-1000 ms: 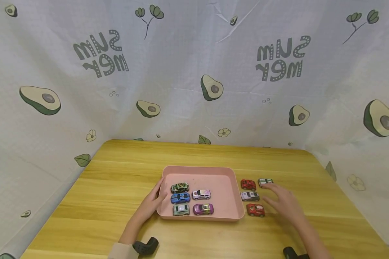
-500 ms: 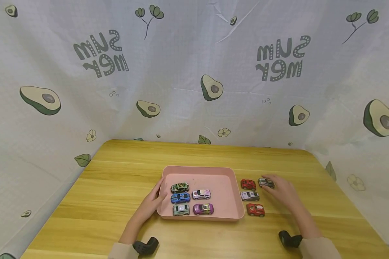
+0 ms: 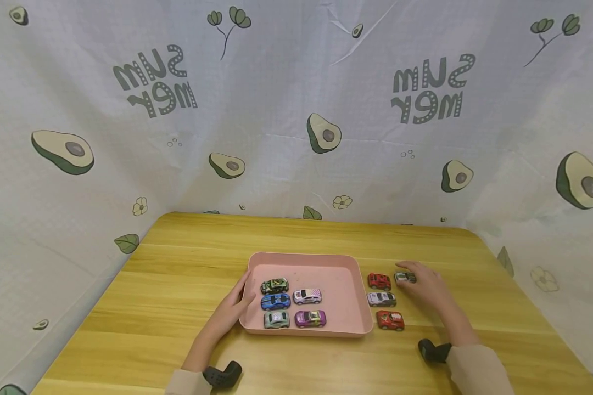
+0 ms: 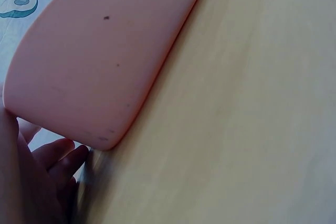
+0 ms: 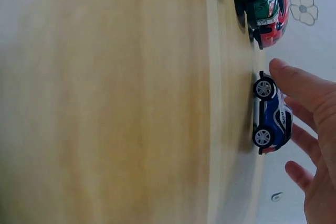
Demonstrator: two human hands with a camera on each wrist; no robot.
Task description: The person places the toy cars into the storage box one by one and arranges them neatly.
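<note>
My left hand [image 3: 229, 310] holds the left wall of a pink tray [image 3: 346, 296], its thumb over the rim. The left wrist view shows its fingers [image 4: 65, 161] beside the tray's corner. Inside stand several toy cars, among them a blue one [image 3: 275, 302] and a purple one [image 3: 310, 319]. My right hand [image 3: 427, 285] reaches around a white-and-green toy car [image 3: 404, 277] right of the tray. In the right wrist view that car [image 5: 275, 114] shows a blue side and stands on its wheels. The thumb [image 5: 299, 82] and spread fingers are about it, without a visible pinch.
Right of the tray stand two red toy cars [image 3: 379, 281] [image 3: 390, 320] and a silver-grey one [image 3: 381, 299]. All are on the wooden table [image 3: 188, 263]. A white cloth [image 3: 272, 186] printed with avocados hangs behind the table and along its sides.
My right hand has come forward from beside the white-and-green car to around it, and its fingers have spread a little. The left hand and the tray stay put.
</note>
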